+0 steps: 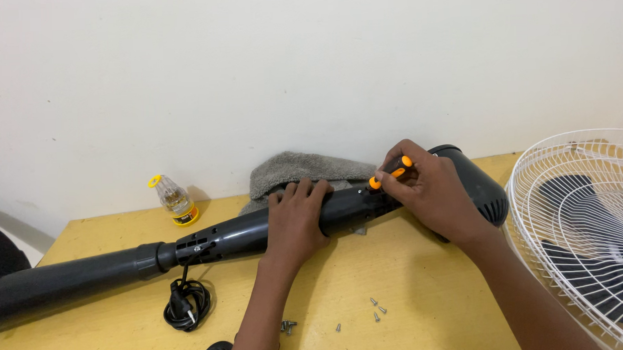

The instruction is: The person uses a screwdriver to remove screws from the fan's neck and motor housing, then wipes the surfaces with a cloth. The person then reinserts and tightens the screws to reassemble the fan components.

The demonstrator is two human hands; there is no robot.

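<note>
Right hand point(429, 188) is closed around a short orange-and-black screwdriver point(392, 172), tip set against the dark fan pole point(258, 235) near the motor housing point(477, 183); left hand point(296, 217) lies spread, palm down, pinning the pole to the yellow table point(426, 281). Risk: the round pole could roll under the palm and throw the tip off, toward the nearby left fingers. Loose screws point(377, 309) near the table's front edge could be knocked off by a forearm.
</note>
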